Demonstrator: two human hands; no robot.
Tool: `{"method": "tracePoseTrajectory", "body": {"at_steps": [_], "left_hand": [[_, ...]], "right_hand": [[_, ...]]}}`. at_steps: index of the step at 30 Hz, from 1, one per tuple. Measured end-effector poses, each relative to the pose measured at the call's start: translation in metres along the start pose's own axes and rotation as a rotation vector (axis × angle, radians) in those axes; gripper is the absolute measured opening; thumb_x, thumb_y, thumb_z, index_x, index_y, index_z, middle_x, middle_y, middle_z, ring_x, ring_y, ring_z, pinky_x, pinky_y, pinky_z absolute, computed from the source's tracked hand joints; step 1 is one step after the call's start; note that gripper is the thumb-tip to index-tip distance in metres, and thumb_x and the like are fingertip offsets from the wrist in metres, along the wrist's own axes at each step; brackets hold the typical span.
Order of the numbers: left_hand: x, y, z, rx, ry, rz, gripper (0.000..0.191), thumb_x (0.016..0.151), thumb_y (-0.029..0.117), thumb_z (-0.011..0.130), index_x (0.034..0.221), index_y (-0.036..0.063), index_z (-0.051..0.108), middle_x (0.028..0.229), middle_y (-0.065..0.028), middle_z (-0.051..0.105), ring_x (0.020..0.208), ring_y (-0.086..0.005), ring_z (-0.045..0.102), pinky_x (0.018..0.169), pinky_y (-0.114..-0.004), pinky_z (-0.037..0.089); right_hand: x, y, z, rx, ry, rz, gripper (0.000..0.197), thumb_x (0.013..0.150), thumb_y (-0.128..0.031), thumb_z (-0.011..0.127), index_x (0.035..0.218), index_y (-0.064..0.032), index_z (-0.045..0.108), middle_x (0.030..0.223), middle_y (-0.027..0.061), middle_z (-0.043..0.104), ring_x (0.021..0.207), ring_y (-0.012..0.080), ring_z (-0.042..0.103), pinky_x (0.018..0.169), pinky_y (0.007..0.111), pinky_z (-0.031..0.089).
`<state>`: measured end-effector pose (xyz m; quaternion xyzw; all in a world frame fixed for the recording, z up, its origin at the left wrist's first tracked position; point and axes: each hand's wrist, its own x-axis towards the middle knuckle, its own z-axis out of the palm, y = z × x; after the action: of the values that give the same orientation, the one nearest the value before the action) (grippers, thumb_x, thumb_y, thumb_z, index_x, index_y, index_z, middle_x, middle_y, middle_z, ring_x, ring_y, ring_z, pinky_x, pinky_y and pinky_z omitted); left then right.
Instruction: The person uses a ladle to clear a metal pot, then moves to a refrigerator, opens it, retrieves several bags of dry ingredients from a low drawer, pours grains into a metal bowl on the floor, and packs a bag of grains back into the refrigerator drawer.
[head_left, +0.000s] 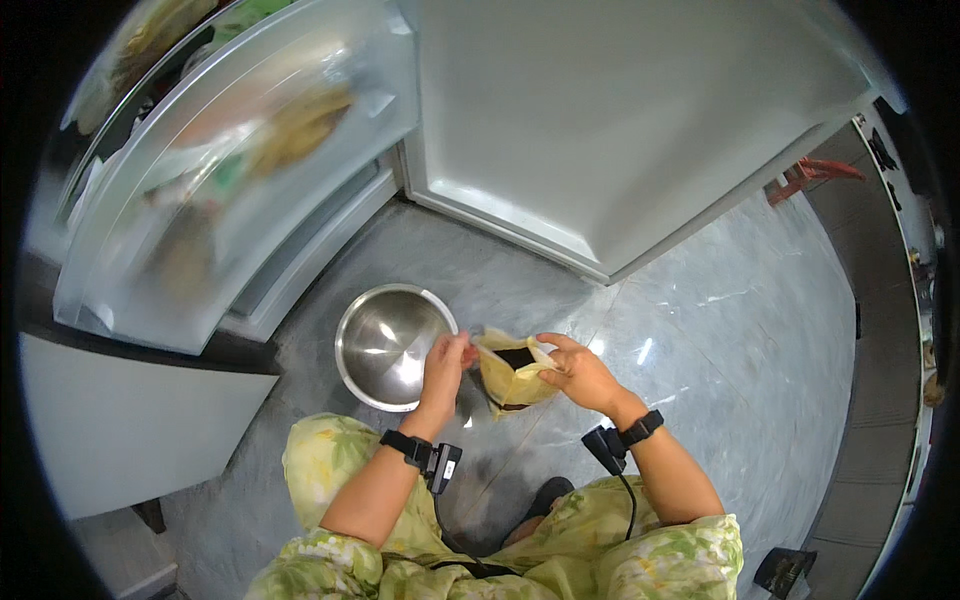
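A yellow plastic pouch (509, 381) is held up between both hands, its mouth spread wide and its inside dark. My left hand (445, 367) pinches the left edge of the mouth. On the other edge, my right hand (583, 373) has hold with thumb and fingers. What lies inside the pouch cannot be made out. Just left of the pouch, a round stainless steel bowl (390, 346) stands on the floor with nothing seen in it; my left hand overlaps its right rim.
An open refrigerator with a translucent drawer (247, 180) of bagged items is at the upper left. Its open door (525, 135) spans the top. A red plastic stool (814, 176) stands far right. A dark bag (784, 571) lies at the lower right.
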<state>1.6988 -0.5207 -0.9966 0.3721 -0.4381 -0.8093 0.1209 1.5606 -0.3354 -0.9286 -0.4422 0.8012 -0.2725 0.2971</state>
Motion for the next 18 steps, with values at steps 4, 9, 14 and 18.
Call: {"method": "tracePoseTrajectory", "body": {"at_steps": [4, 9, 14, 18], "left_hand": [[0.008, -0.002, -0.013, -0.057, 0.038, -0.090, 0.047, 0.092, 0.049, 0.042, 0.108, 0.0062, 0.053, 0.107, -0.0080, 0.059, 0.100, -0.0190, 0.054, 0.091, -0.034, 0.039], [0.006, 0.002, -0.013, -0.661, -0.091, -0.450, 0.064, 0.091, 0.056, 0.035, 0.135, 0.0089, 0.040, 0.142, -0.0130, 0.036, 0.131, -0.0306, 0.030, 0.108, -0.046, 0.019], [-0.006, 0.010, -0.013, -0.893, -0.263, -0.332, 0.067, 0.092, 0.057, 0.030, 0.140, 0.0102, 0.034, 0.145, -0.0127, 0.031, 0.135, -0.0321, 0.024, 0.110, -0.048, 0.013], [-0.003, -0.015, -0.022, -0.443, -0.236, -0.157, 0.065, 0.094, 0.055, 0.027, 0.141, 0.0110, 0.033, 0.145, -0.0113, 0.033, 0.135, -0.0288, 0.026, 0.110, -0.047, 0.014]], "right_hand": [[0.000, -0.023, -0.021, 0.030, 0.027, -0.016, 0.023, 0.080, -0.016, 0.065, 0.073, 0.0059, 0.065, 0.129, 0.0132, 0.052, 0.091, 0.0328, 0.061, 0.081, 0.036, 0.049], [-0.004, -0.043, -0.044, 0.230, 0.050, -0.003, 0.030, 0.078, -0.010, 0.066, 0.101, 0.0083, 0.063, 0.112, 0.0175, 0.062, 0.085, 0.0240, 0.064, 0.076, 0.032, 0.050], [-0.011, -0.054, -0.050, 0.406, -0.012, 0.121, 0.025, 0.079, -0.003, 0.065, 0.101, 0.0072, 0.063, 0.104, 0.0104, 0.063, 0.086, 0.0141, 0.057, 0.075, 0.028, 0.047], [-0.010, -0.062, -0.047, 0.380, -0.086, 0.107, 0.024, 0.079, -0.003, 0.065, 0.101, 0.0066, 0.064, 0.095, 0.0085, 0.064, 0.082, 0.0129, 0.057, 0.071, 0.028, 0.047]]}}
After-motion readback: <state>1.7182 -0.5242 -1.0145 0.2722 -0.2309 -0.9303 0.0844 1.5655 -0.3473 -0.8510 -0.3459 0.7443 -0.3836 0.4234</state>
